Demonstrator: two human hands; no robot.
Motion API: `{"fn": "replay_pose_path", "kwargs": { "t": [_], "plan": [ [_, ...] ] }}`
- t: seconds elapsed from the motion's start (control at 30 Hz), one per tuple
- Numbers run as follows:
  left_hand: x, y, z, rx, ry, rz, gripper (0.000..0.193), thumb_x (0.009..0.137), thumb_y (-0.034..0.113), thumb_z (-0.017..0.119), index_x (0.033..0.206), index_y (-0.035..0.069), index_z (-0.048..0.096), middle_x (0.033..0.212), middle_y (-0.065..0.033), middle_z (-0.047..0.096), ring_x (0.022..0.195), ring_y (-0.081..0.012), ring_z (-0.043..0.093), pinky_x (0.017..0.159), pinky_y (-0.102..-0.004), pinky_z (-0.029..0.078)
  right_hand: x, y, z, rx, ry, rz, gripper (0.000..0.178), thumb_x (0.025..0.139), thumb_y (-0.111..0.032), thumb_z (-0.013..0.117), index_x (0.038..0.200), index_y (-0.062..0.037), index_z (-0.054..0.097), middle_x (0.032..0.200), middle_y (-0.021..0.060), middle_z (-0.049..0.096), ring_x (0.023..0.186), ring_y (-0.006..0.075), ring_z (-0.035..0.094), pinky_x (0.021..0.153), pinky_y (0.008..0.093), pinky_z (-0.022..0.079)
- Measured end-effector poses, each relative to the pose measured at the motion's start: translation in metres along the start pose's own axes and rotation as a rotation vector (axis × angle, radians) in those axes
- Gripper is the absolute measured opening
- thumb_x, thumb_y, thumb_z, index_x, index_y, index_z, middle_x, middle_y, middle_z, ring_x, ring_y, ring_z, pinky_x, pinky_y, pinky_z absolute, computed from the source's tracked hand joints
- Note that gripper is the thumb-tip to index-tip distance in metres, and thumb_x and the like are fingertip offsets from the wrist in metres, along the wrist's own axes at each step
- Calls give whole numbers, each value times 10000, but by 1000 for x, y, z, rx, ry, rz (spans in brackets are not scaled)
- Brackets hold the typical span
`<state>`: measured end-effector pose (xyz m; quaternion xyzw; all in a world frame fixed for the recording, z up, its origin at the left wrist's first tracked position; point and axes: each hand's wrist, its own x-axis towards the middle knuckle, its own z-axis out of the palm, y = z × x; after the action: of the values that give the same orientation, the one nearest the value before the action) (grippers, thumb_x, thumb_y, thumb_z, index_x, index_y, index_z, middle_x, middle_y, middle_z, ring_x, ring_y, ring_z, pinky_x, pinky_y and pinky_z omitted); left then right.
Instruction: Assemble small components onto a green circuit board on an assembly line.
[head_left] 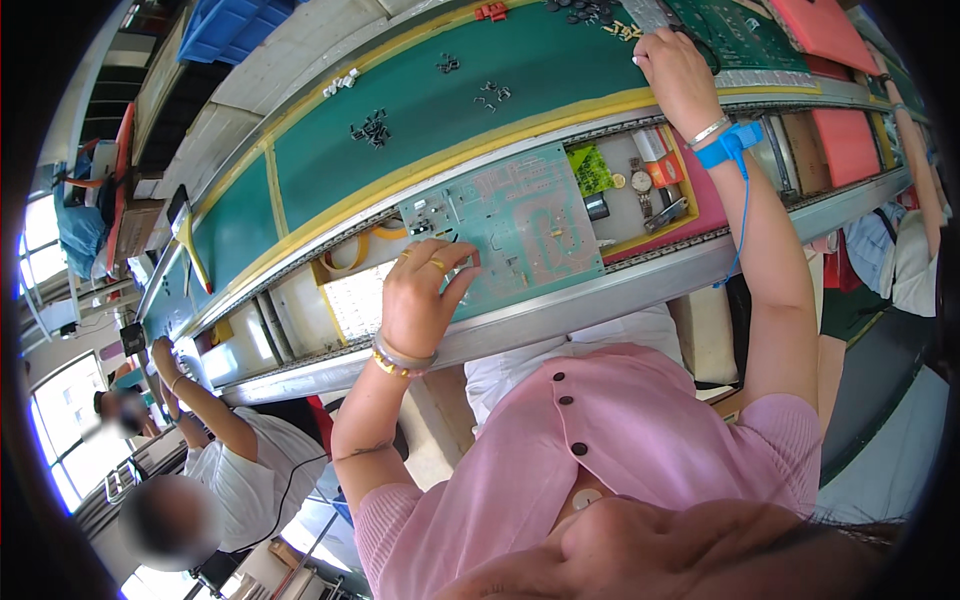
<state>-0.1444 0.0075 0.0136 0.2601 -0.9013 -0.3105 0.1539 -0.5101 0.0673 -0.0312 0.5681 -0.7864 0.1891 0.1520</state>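
Note:
A green circuit board [530, 225] lies across the rails in front of me, with several small parts standing near its left end. My left hand [420, 295] is over the board's left part, thumb and fingers bent toward each other in a pinch. Whatever sits between those fingertips is too small to name. Farther off to the right, my right hand [680, 80] reaches to the green work surface beside a pile of small yellowish parts [622, 31]. Its fingers are curled together, and their tips are partly hidden. A blue wrist strap [728, 147] with a cord circles my right wrist.
Piles of black parts [372, 130], white parts [341, 82] and red parts [491, 12] lie on the green mat [330, 170]. An open drawer [690, 205] beneath holds a watch [641, 184]. Another person [240, 440] works at the left; another arm [910, 150] shows at the right.

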Motion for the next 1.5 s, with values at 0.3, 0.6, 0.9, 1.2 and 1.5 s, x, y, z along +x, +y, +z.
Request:
{"fn": "replay_pose_path", "kwargs": {
  "t": [0.3, 0.6, 0.9, 1.2, 1.5],
  "plan": [
    [14, -3, 8, 217, 18, 172, 209, 649, 89, 739, 842, 70, 660, 797, -55, 555, 760, -258, 523, 674, -353, 445, 2, -12, 7, 126, 70, -68, 98, 863, -116, 550, 935, -63, 510, 867, 114, 582, 849, 312, 567, 737, 405, 463],
    [20, -5, 13, 243, -5, 206, 215, 652, 75, 733, 852, 65, 654, 814, -62, 558, 769, -256, 525, 680, -355, 453, -3, -15, 2, 319, -63, 115, 118, 816, -133, 599, 890, -70, 530, 748, 78, 604, 697, 277, 605, 611, 365, 474],
    [26, 2, 15, 377, -34, 280, 225, 645, 91, 733, 849, 58, 644, 802, -64, 541, 801, -251, 531, 694, -341, 469, -1, -26, 12, 130, 64, 13, 83, 804, -112, 574, 851, -66, 524, 787, 81, 582, 772, 280, 588, 647, 388, 467],
    [73, -18, -6, 154, 21, 221, 160, 683, 148, 747, 768, 53, 650, 745, -67, 613, 669, -248, 580, 628, -348, 482, -5, -28, 10, 192, 35, -110, 103, 817, -133, 599, 855, -63, 534, 850, 69, 560, 856, 275, 534, 729, 384, 443],
    [160, -62, 4, -15, 146, 103, 110, 694, 101, 734, 787, 72, 682, 772, -51, 613, 711, -208, 584, 650, -321, 485, -6, -42, -16, 435, -23, -32, 89, 834, -127, 607, 873, -68, 553, 828, 82, 590, 777, 279, 577, 684, 361, 459]
  ]
}}
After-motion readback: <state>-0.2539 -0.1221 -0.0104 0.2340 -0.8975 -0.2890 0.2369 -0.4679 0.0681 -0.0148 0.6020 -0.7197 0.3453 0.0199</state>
